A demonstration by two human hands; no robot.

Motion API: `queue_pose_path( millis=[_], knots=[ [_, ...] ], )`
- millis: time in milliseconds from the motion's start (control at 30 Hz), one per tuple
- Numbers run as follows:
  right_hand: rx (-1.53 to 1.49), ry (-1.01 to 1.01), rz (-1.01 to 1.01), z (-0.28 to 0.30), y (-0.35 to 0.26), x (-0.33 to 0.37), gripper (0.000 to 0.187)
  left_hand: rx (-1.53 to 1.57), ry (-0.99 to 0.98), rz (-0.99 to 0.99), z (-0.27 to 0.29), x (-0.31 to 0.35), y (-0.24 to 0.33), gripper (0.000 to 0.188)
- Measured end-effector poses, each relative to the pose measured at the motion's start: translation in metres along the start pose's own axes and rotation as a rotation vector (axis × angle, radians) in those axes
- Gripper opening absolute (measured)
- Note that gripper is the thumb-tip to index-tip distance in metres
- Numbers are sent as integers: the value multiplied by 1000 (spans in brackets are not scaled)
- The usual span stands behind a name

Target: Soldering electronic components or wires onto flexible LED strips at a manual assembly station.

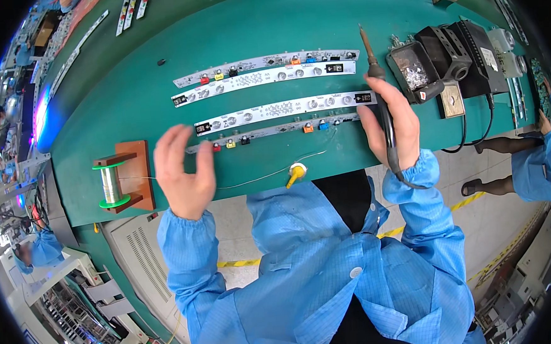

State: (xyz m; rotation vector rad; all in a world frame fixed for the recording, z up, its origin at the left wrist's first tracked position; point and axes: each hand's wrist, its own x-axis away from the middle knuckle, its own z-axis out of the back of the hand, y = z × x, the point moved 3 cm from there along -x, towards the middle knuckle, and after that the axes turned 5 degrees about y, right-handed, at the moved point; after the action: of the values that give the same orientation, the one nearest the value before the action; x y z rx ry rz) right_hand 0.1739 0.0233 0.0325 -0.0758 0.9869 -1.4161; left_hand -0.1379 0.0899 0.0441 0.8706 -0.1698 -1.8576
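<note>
Several narrow, curved circuit boards lie across the green bench in front of me. My left hand (185,172) has its fingers apart at the left end of the lower white board (262,113); whether it touches is unclear. Below that strip runs a grey one (273,132) with small coloured connectors. In my right hand (399,123) is a soldering iron (376,71), its tip pointing away from me, while the thumb is by the right end of the lower boards. Farther back lie another white board (263,79) and another grey board (259,64).
A solder wire spool (110,185) stands on a brown holder (139,174) at left. Near the front edge sits a yellow-nozzled piece (296,174) beside loose wire. At right are a metal tray (411,69), a black soldering station (478,59) and a sponge holder (451,101).
</note>
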Motion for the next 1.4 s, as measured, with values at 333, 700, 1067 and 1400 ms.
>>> queue_pose_path(
  millis=[333, 700, 1067, 1400],
  knots=[
    [-171, -46, -154, -7, 8, 5, 48, 196, -6, 225, -10, 11, -19, 21],
    [-129, 115, -236, -7, 16, 5, 43, 343, -96, 531, -18, -2, -42, 16],
    [-386, 171, -331, -7, 23, 4, 44, 542, -19, 491, -15, -1, -50, 9],
    [-40, 178, -72, 5, 12, 11, 44, 285, 97, 265, -1, 4, -33, 12]
  ],
)
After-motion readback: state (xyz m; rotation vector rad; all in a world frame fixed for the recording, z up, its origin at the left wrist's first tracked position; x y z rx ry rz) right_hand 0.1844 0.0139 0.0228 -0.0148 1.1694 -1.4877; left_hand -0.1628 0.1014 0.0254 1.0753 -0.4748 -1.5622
